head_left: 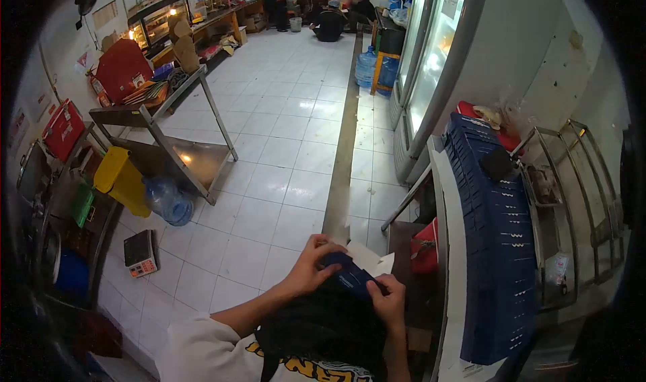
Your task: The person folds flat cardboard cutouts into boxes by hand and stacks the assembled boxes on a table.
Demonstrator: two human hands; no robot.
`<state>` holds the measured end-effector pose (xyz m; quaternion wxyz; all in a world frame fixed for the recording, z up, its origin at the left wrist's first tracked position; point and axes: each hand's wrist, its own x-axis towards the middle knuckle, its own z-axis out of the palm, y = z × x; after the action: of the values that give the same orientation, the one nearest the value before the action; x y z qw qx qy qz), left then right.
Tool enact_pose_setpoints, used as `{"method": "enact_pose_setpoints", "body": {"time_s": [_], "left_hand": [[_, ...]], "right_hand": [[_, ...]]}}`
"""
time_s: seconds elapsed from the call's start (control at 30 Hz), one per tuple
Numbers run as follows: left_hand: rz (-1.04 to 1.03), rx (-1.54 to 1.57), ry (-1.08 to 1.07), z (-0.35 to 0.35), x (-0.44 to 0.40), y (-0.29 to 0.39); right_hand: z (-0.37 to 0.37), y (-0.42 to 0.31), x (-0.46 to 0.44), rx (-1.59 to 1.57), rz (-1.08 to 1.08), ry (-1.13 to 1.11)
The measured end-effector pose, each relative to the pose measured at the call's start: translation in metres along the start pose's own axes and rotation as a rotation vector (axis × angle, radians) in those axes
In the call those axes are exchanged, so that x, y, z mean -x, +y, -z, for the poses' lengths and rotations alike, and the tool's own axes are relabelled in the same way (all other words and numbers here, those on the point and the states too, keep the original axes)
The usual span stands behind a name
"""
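Observation:
In front of my torso I hold a small dark blue cardboard box [351, 275] with pale print and white flaps standing out at its far side. My left hand [313, 263] grips its left end, the thumb bent over the blue face. On the opposite end, my right hand [388, 297] pinches the near right corner between thumb and fingers. To my right, a long row of similar dark blue boxes [490, 247] lies packed together on a white-topped table [447, 227]. A black object [496, 164] rests on that row.
Glass-door fridges [431, 65] stand ahead right, with water jugs [367, 67] beyond. A metal rack [572, 207] is at far right. On the left are a metal cart [161, 126], a yellow bin [121, 180] and a scale [140, 253] on the floor. People [330, 24] are at the back.

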<state>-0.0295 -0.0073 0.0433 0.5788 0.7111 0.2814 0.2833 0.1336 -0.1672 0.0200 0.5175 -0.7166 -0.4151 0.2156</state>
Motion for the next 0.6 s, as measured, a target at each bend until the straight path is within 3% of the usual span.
{"method": "enact_pose_setpoints", "body": {"time_s": [0.07, 0.1, 0.17, 0.2, 0.27, 0.33, 0.4, 0.5, 0.6], "left_hand": [[-0.068, -0.089, -0.236, 0.004, 0.006, -0.001], [-0.069, -0.088, -0.235, 0.004, 0.010, -0.004], [-0.207, -0.107, -0.112, 0.004, 0.013, -0.016], [-0.212, -0.109, -0.116, 0.002, 0.013, -0.024], [-0.020, 0.078, 0.215, -0.004, 0.013, -0.028], [-0.117, -0.077, 0.258, -0.003, 0.017, -0.014], [-0.087, -0.155, 0.018, 0.001, 0.020, -0.004], [-0.179, -0.162, -0.122, 0.001, 0.018, -0.011], [-0.126, -0.240, -0.244, 0.001, 0.014, -0.010]], "right_hand": [[-0.002, -0.012, 0.004, 0.037, 0.057, -0.028], [0.000, -0.016, 0.006, 0.049, 0.093, -0.045], [0.003, -0.024, 0.009, 0.061, 0.134, -0.052], [0.004, -0.028, 0.011, 0.067, 0.158, -0.085], [0.002, -0.032, 0.015, 0.074, 0.187, -0.109], [-0.007, -0.031, 0.016, 0.055, 0.208, -0.054], [-0.008, -0.025, 0.014, 0.080, 0.168, -0.019], [-0.007, -0.020, 0.013, 0.078, 0.119, 0.006], [-0.008, -0.011, 0.012, 0.069, 0.233, 0.065]]}}
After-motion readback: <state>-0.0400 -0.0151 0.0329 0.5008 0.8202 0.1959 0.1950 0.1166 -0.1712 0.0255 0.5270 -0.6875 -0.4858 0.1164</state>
